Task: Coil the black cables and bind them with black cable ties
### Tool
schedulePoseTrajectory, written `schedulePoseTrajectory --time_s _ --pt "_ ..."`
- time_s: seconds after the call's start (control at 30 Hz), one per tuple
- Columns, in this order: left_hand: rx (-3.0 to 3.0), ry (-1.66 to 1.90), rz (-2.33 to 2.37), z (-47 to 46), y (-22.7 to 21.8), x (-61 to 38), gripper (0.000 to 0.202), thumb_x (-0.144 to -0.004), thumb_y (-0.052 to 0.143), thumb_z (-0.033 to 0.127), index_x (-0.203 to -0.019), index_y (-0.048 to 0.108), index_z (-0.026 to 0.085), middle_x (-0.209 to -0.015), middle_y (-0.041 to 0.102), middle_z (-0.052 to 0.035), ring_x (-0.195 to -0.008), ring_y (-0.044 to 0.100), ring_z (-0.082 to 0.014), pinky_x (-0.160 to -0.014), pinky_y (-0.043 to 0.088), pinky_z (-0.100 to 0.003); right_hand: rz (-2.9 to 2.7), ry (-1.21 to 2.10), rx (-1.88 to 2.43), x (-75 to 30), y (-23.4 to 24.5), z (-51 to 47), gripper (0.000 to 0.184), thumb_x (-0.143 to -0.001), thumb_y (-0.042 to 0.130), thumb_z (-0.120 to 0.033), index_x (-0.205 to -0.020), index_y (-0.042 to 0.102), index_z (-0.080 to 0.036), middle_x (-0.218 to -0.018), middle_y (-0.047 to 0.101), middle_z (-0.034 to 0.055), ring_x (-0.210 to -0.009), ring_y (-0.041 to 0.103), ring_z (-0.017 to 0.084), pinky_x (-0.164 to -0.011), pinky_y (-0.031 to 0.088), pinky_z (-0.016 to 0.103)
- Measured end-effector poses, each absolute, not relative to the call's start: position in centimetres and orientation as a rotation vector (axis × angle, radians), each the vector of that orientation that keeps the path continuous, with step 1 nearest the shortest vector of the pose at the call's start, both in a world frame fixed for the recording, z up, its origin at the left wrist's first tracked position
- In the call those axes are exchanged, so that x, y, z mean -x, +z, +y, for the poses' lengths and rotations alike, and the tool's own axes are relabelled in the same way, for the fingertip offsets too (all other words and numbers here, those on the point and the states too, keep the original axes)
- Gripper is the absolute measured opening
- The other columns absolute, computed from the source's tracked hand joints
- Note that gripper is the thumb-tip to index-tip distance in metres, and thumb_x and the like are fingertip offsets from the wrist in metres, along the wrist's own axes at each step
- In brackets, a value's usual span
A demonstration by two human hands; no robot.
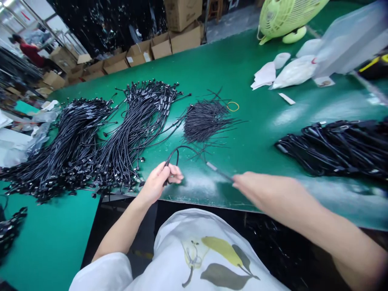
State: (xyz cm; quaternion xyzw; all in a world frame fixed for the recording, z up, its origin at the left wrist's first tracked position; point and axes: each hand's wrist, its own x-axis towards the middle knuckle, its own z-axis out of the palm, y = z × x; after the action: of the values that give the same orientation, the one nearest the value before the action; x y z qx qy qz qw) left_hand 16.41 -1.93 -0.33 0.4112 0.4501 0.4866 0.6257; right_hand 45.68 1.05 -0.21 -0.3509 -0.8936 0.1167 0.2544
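Note:
A short black cable (194, 155) arches over the near edge of the green table (257, 137). My left hand (159, 180) pinches one end of it, fingers closed. My right hand (251, 186) is smeared by motion and grips the other end near the cable's small inline block. Just beyond the cable lies a bundle of thin black ties (206, 119) with a yellow rubber band (233, 106) beside it.
Two big heaps of black cables (91, 141) lie at the left, another cable pile (339, 147) at the right. White bags (295, 70), paper scraps and a green fan (287, 18) sit at the far right. Cardboard boxes (160, 46) line the far edge. A person in red (32, 52) stands far left.

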Motion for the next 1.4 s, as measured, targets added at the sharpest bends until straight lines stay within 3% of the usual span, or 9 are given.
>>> schedulePoseTrajectory --time_s 0.07,0.13,0.27,0.43,0.5,0.63,0.9,1.07,1.4 --pt "-1.167 1.023 1.036 -2.1 -0.7 -18.1 0.031 -0.092 0.054 0.046 -0.088 0.062 0.016 -0.106 0.064 -0.0107 -0.104 0.061 -0.0226 -0.093 0.046 -0.035 -2.621 0.532 0.694 -43.9 0.8 0.0 0.026 -0.096 0.046 -0.027 -0.073 0.058 -0.021 -0.062 0.060 0.0003 -0.049 0.051 0.014 -0.047 0.031 0.031" --pt "-1.357 0.889 1.017 -2.4 -1.0 -19.5 0.032 -0.094 0.051 0.045 -0.091 0.063 0.017 -0.105 0.065 -0.0106 -0.105 0.058 -0.0226 -0.096 0.041 -0.034 -2.602 0.773 0.610 -42.3 1.8 0.0 0.021 -0.097 0.045 -0.024 -0.082 0.059 -0.020 -0.073 0.064 0.0000 -0.058 0.056 0.012 -0.052 0.036 0.027" --pt "-1.299 0.831 0.878 -2.9 -1.5 -20.9 0.032 -0.093 0.052 0.047 -0.094 0.061 0.016 -0.069 0.056 -0.0015 -0.066 0.051 -0.0137 -0.067 0.041 -0.027 -2.081 1.061 0.852 -40.7 1.5 2.1 0.012 -0.092 0.055 -0.032 -0.093 0.056 -0.020 -0.077 0.063 -0.0014 -0.068 0.059 0.012 -0.063 0.042 0.023" --pt "-0.829 1.106 0.655 -2.2 -1.1 -22.3 0.027 -0.089 0.062 0.043 -0.085 0.059 0.016 -0.054 0.031 0.0077 -0.045 0.028 -0.0070 -0.049 0.029 -0.021 -1.378 1.173 0.899 -38.7 -2.7 2.9 0.051 -0.073 0.074 -0.052 -0.107 0.052 -0.020 -0.092 0.057 0.0038 -0.084 0.057 0.017 -0.073 0.047 0.029" --pt "-0.700 1.173 0.693 -1.8 -1.0 -22.7 0.028 -0.087 0.065 0.043 -0.081 0.059 0.016 -0.055 0.033 0.0068 -0.047 0.032 -0.0067 -0.050 0.031 -0.020 -1.206 1.430 0.870 -37.6 -3.8 2.4 0.038 -0.081 0.065 -0.053 -0.094 0.051 -0.020 -0.075 0.051 -0.0008 -0.068 0.052 0.013 -0.061 0.044 0.026" --pt "-0.649 1.055 0.894 -1.9 -2.0 -23.4 0.039 -0.085 0.063 0.053 -0.079 0.062 0.014 -0.069 0.053 -0.0014 -0.074 0.057 -0.0142 -0.072 0.044 -0.025 -0.836 1.652 0.854 -36.2 -4.2 1.6 0.032 -0.085 0.062 -0.049 -0.081 0.051 -0.019 -0.058 0.031 -0.0077 -0.046 0.024 0.006 -0.042 0.019 0.019" --pt "-0.593 1.230 0.878 -3.7 -2.0 -25.0 0.035 -0.087 0.061 0.052 -0.085 0.060 0.018 -0.073 0.052 0.0005 -0.077 0.056 -0.0144 -0.084 0.045 -0.030 -0.510 1.800 0.779 -35.9 -3.3 2.3 0.039 -0.077 0.072 -0.051 -0.074 0.052 -0.018 -0.050 0.018 -0.0116 -0.042 0.010 0.004 -0.036 0.012 0.018" --pt "-0.527 1.161 0.983 -2.9 -2.5 -23.8 0.034 -0.082 0.069 0.049 -0.081 0.062 0.015 -0.068 0.055 0.0002 -0.075 0.061 -0.0146 -0.077 0.047 -0.026 -0.538 1.825 0.749 -35.7 -3.9 1.6 0.037 -0.078 0.072 -0.050 -0.076 0.055 -0.017 -0.053 0.022 -0.0103 -0.044 0.015 0.004 -0.038 0.017 0.017" --pt "-0.319 1.360 0.919 -1.4 -3.1 -24.5 0.031 -0.094 0.053 0.044 -0.081 0.058 0.017 -0.063 0.045 0.0039 -0.064 0.051 -0.0101 -0.073 0.047 -0.023 -0.507 1.598 0.740 -33.7 -3.6 0.1 0.035 -0.081 0.066 -0.053 -0.090 0.059 -0.020 -0.065 0.042 -0.0042 -0.057 0.040 0.009 -0.053 0.042 0.023"
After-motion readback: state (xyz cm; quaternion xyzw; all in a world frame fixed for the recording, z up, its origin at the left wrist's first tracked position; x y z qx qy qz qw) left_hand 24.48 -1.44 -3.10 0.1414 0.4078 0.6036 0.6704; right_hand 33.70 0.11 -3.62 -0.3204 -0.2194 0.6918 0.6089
